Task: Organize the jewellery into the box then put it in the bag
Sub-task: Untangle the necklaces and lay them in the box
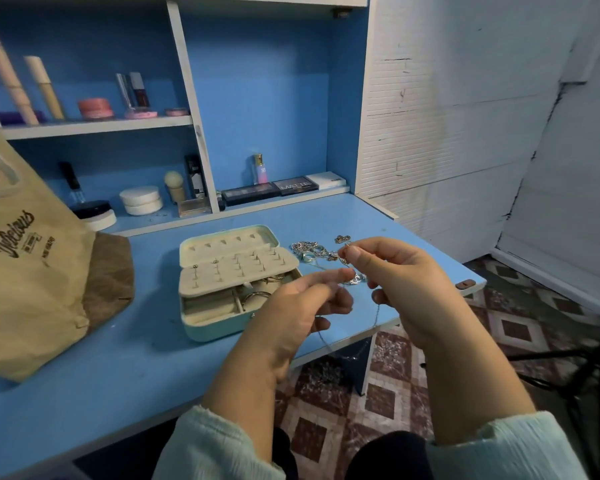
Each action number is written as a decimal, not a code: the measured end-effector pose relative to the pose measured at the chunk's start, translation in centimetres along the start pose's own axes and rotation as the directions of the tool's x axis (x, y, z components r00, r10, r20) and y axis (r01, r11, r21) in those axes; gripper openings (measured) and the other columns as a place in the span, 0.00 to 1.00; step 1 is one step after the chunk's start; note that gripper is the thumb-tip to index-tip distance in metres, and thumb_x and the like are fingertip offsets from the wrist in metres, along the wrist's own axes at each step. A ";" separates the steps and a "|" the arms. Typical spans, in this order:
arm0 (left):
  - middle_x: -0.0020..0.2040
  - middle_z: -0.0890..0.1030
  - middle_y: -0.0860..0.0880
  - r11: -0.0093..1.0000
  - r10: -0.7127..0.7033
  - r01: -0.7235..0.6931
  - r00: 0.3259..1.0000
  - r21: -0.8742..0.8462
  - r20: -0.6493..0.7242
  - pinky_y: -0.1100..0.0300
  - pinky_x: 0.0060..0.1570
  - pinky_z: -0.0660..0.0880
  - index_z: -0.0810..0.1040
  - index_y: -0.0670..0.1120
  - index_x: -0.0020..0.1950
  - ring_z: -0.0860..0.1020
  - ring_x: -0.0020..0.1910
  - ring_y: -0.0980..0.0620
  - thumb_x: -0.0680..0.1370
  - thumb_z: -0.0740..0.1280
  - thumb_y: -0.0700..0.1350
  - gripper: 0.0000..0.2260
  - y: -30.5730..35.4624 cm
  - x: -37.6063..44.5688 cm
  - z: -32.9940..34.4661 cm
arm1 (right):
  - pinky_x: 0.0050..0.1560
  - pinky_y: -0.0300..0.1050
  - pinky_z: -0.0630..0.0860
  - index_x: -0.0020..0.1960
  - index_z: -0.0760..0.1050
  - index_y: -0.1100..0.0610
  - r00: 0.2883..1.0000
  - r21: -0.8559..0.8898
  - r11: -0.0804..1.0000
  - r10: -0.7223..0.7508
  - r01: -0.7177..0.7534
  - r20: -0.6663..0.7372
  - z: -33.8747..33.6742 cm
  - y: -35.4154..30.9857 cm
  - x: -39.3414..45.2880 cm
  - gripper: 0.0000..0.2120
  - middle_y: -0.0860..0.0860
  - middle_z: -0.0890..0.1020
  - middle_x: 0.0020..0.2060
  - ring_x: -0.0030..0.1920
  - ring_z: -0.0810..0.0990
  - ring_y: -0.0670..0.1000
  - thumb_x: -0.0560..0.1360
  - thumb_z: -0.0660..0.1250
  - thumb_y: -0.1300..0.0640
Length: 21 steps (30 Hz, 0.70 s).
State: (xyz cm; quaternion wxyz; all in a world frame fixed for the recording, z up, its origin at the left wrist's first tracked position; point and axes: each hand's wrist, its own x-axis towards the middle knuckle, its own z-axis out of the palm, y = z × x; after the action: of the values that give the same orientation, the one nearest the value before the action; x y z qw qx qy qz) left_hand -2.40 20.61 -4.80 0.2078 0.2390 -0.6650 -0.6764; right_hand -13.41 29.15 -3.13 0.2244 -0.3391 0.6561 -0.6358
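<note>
An open pale-green jewellery box (219,323) lies on the blue desk, with earrings pinned on its cream insert and rings and bangles in its lower tray. A pile of silver jewellery (312,251) sits just right of the box. My right hand (402,289) pinches a thin silver chain (376,315) that hangs in a loop below the desk edge. My left hand (302,306) holds the same chain lower down, fingers curled. A beige tote bag (32,271) stands at the left.
Shelves behind the desk (101,375) carry cosmetics: tubes, pink compacts (96,109), white jars (141,200), a palette (295,185). The desk's front edge runs diagonally under my hands. Patterned floor and a white wall lie to the right.
</note>
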 end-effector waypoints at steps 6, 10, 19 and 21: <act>0.27 0.67 0.54 0.996 -0.032 0.038 0.996 -0.075 0.087 0.62 0.41 0.67 0.79 0.47 0.55 0.77 0.35 0.56 0.81 0.56 0.41 0.12 0.3 -0.1 -0.8 | 0.36 0.42 0.70 0.42 0.80 0.51 0.997 0.090 0.993 0.074 -0.073 -0.008 0.1 0.4 0.0 0.06 0.44 0.80 0.33 0.35 0.75 0.45 0.75 0.66 0.52; 0.28 0.64 0.52 0.972 -0.061 0.107 0.975 -0.211 0.216 0.61 0.38 0.66 0.77 0.46 0.58 0.75 0.31 0.56 0.81 0.54 0.42 0.14 0.7 -0.5 -1.0 | 0.33 0.41 0.70 0.43 0.77 0.52 0.986 0.224 0.960 0.156 -0.167 0.064 0.4 0.7 -0.3 0.07 0.47 0.81 0.33 0.37 0.80 0.47 0.78 0.62 0.53; 0.27 0.66 0.52 0.936 -0.092 0.167 0.966 -0.311 0.241 0.57 0.44 0.73 0.79 0.49 0.57 0.79 0.36 0.53 0.80 0.55 0.45 0.14 0.5 -0.9 -0.7 | 0.31 0.42 0.68 0.43 0.74 0.53 0.962 0.425 0.864 0.223 -0.269 0.156 0.5 0.8 -0.6 0.09 0.49 0.78 0.33 0.33 0.77 0.49 0.80 0.59 0.54; 0.27 0.66 0.52 0.925 -0.106 0.173 0.972 -0.339 0.209 0.56 0.45 0.72 0.81 0.47 0.54 0.79 0.35 0.53 0.79 0.56 0.44 0.14 0.3 -0.8 -0.7 | 0.31 0.41 0.66 0.43 0.74 0.53 0.962 0.431 0.861 0.223 -0.271 0.160 0.4 0.7 -0.6 0.09 0.49 0.77 0.32 0.30 0.74 0.48 0.79 0.59 0.54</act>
State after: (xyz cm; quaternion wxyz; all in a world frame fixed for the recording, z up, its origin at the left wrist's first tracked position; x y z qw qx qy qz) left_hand -1.34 20.51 -4.47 0.1354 0.1801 -0.5296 -0.8178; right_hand -12.85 29.27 -3.91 0.4104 -0.2240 0.5169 -0.7171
